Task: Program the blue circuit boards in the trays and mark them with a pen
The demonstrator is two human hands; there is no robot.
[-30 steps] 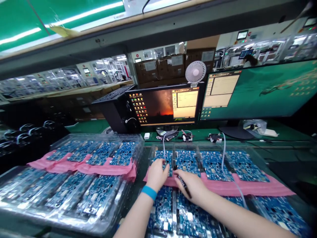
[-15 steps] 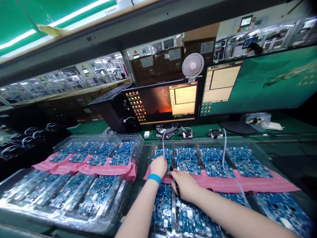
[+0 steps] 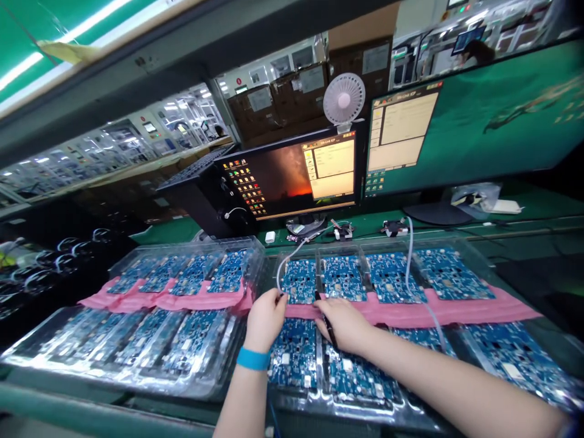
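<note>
My left hand (image 3: 266, 317), with a blue wristband, is closed on the end of a thin white cable (image 3: 292, 252) at the near edge of a blue circuit board (image 3: 300, 280). That board lies in the back row of a clear plastic tray (image 3: 460, 243). My right hand (image 3: 343, 323) is closed round a black pen-like tool (image 3: 329, 328) over the pink foam strip (image 3: 456, 313) between the two rows of boards. A second white cable (image 3: 409, 243) runs onto a board further right.
A second tray of blue boards (image 3: 182, 280) with pink foam sits to the left. Two lit monitors (image 3: 296, 173) (image 3: 474, 121) stand behind, with a small white fan (image 3: 344, 99) and a black box (image 3: 201, 194). Connectors lie on the green bench (image 3: 524, 231).
My left hand has drawn back toward me and to the left, off the back-row board, with the white cable now bowed. My right hand stayed on the foam strip. The view tilted down.
</note>
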